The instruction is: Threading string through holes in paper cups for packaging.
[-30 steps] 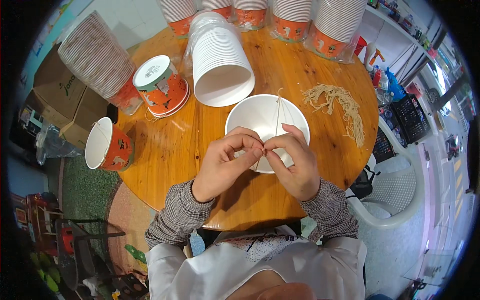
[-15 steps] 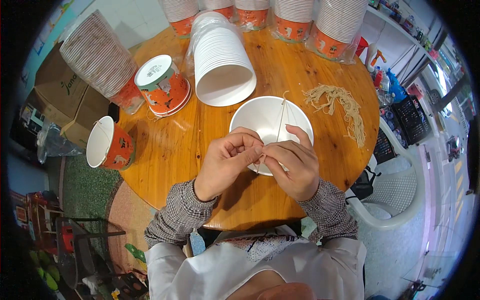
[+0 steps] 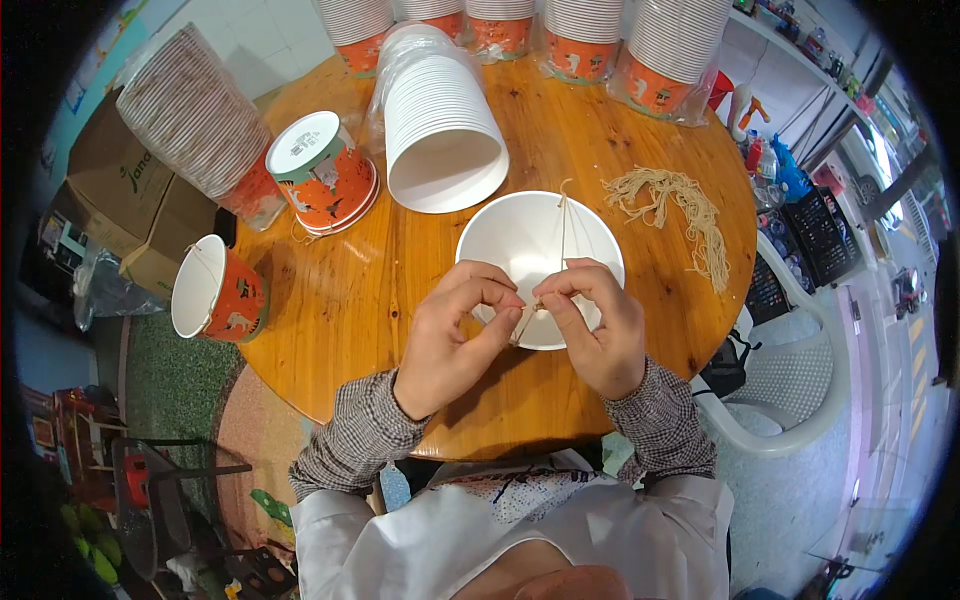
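A white-lined paper bucket (image 3: 497, 232) stands in front of me with its mouth up. A thin tan string (image 3: 563, 226) passes through its far rim and crosses the opening toward my fingers. Over the near rim, my left hand (image 3: 450, 335) is closed in a pinch on one end of the string. Close beside it, my right hand (image 3: 602, 325) pinches the string too, with a small loop or knot between the fingertips. The near rim is partly hidden by my hands.
A pile of loose strings (image 3: 690, 212) lies to the right. A wrapped stack of buckets (image 3: 440, 125) lies behind. Orange printed buckets (image 3: 330, 190) and a strung bucket (image 3: 238, 295) are at the left. More stacks (image 3: 675, 50) line the far edge; a white chair (image 3: 790, 385) stands right.
My hands have drawn slightly apart, showing the small knot or loop between the fingertips. My right index finger has come down from its raised position onto the string.
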Available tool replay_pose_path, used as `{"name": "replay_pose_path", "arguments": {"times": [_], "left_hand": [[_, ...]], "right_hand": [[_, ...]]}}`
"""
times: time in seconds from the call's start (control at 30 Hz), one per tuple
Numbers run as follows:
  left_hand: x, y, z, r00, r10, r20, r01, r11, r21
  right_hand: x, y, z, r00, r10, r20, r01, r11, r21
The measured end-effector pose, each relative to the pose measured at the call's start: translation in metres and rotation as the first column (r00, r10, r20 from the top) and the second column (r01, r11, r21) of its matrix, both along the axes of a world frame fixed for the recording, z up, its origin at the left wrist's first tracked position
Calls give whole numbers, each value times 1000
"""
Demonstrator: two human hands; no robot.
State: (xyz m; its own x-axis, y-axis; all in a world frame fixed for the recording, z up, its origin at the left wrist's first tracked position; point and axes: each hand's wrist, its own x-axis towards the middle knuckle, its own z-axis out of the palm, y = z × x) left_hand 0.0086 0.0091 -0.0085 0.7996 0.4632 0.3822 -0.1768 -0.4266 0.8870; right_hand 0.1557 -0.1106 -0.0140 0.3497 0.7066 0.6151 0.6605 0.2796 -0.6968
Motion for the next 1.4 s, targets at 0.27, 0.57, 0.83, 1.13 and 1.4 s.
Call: {"name": "replay_pose_path", "arguments": {"times": [0.27,0.57,0.83,1.13,1.4], "left_hand": [[0,-9,4,986,164,38,-166,910,381],[-5,-17,5,994,110,-17,-83,834,546],[-2,-15,6,994,107,1,-94,872,480],[16,-8,5,990,140,4,-130,913,388],[19,-16,10,993,121,2,-113,918,380]], "right_hand": [[0,-1,1,994,-5,-111,4,1000,-2],[11,3,0,985,-136,107,133,991,30],[9,3,-1,986,-45,-163,37,998,-54],[7,-7,19,999,22,-23,-24,997,-74],[8,-13,33,997,25,-78,-39,982,-184]]}}
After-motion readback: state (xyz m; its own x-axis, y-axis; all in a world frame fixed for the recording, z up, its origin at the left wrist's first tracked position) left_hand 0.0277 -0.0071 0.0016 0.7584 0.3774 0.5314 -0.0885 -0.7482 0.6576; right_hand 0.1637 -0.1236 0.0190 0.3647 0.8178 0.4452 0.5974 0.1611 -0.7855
